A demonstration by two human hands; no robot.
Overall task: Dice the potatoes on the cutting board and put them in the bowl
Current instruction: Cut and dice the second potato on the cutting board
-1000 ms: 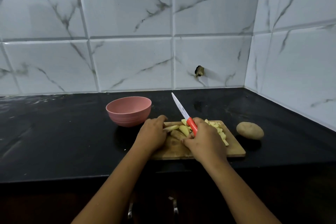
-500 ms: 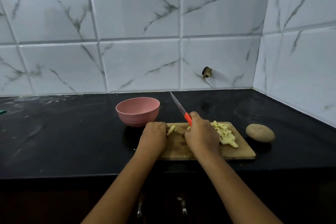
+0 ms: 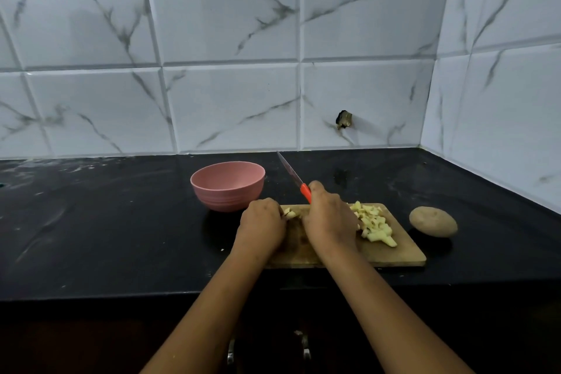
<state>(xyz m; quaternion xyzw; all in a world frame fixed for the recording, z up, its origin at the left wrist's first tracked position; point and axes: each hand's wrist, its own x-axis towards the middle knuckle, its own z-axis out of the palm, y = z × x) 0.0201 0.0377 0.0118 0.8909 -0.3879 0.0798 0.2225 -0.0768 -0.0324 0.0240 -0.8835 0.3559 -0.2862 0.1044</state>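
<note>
Wooden board (image 3: 394, 255), rectangular with rounded corners, lying flat on a black, faintly smeared counter (image 3: 106, 222) below glossy white tiles (image 3: 230, 106) veined in grey. Pink bowl (image 3: 227, 188), round, matte and ribbed near its base, standing on the counter just beside the board's far left corner. Dice (image 3: 375, 225), pale yellow and blocky, heaped on the right half of the board. Whole potato (image 3: 433, 221), oval with a dull brown skin, resting on the counter just right of the board and apart from it.

Left hand (image 3: 262, 226): fingers curled under, tips holding a pale cut piece (image 3: 290, 214) on the board's left half; most of that piece is hidden between the two hands. Right hand (image 3: 329, 215): fist wrapped round the orange handle of the knife (image 3: 296, 181), whose slim, pointed blade slants up and away toward the wall, clear of the board.
</note>
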